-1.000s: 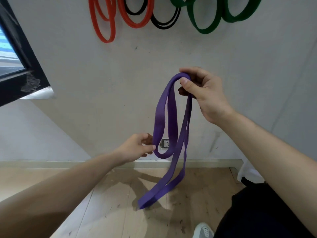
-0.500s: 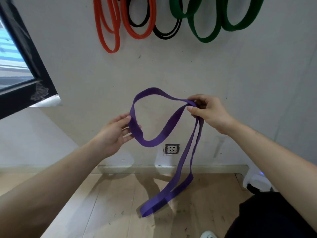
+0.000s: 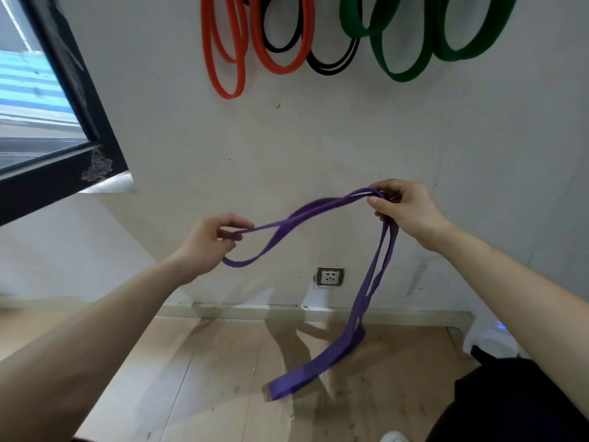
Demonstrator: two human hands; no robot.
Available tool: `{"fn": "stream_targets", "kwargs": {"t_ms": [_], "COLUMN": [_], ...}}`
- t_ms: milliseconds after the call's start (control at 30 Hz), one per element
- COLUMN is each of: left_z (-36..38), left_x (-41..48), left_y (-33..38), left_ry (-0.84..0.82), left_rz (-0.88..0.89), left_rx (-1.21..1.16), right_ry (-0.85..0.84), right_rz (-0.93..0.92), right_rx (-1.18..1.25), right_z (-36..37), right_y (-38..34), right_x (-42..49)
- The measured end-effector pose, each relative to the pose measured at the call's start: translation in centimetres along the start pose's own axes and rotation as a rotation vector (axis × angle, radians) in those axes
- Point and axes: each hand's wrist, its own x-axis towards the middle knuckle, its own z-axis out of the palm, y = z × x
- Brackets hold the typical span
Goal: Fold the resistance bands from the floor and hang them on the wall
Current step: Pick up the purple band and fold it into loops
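Stretching between your two hands, one purple band (image 3: 314, 209) is pinched in your left hand (image 3: 204, 242) at centre frame and your right hand (image 3: 403, 208) higher right, its doubled tail dangling above the floor (image 3: 204, 378). Orange (image 3: 228, 59), black (image 3: 331, 63) and green bands (image 3: 404, 65) hang upper frame.

I see bright daylight from the window (image 3: 38, 100) at upper left, soft shadows on the wooden floor (image 3: 223, 378), and wide-angle bending at the edges.
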Motion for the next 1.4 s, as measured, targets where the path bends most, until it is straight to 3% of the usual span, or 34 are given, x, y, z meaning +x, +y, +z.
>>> {"fn": "stream_targets", "kwargs": {"t_ms": [100, 267, 467, 800, 1100, 1400], "left_z": [-0.4, -0.4, 0.3, 4.5, 5.0, 2.8], "left_x": [-0.1, 0.0, -0.1, -1.7, -1.7, -2.2], "left_y": [-1.1, -1.9, -1.0, 5.1, 6.1, 7.6], "left_ry": [-0.149, -0.239, -0.227, -0.131, -0.21, -0.191], "left_rz": [0.151, 0.112, 0.108, 0.369, 0.28, 0.131], "left_rx": [0.325, 0.459, 0.385, 0.349, 0.026, -0.353], "right_ry": [0.009, -0.023, -0.198, -0.405, -0.553, -0.694], "right_rz": [0.003, -0.012, -0.105, -0.23, -0.251, -0.089], "right_rx": [0.008, 0.084, 0.131, 0.015, 0.067, 0.132], "right_z": [0.4, 0.7, 1.6, 3.0, 5.0, 7.8], "right_y": [0.0, -0.3, -1.6, -2.9, -4.0, -2.7], "right_x": [0.1, -0.1, -0.9, -2.1, -3.3, -3.7]}}
